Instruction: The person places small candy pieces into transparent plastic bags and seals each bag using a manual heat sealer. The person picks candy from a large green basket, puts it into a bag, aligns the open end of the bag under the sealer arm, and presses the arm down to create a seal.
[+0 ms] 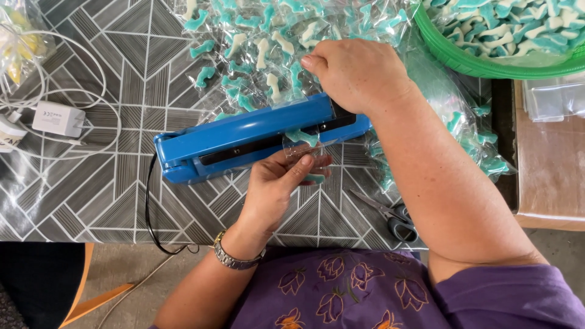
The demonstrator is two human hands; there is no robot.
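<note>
Clear candy bag (304, 149) in blue sealer (244, 137)

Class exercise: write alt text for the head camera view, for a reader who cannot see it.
The right hand presses down the arm of a blue heat sealer while the left hand holds a small clear bag of teal-and-white sweets in it. Scissors lie nearby.

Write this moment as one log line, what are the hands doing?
right hand: presses blue sealer | left hand: holds small clear candy bag in it

Purple flower-embroidered shirt (341, 292); metal wristwatch (234, 259).
</note>
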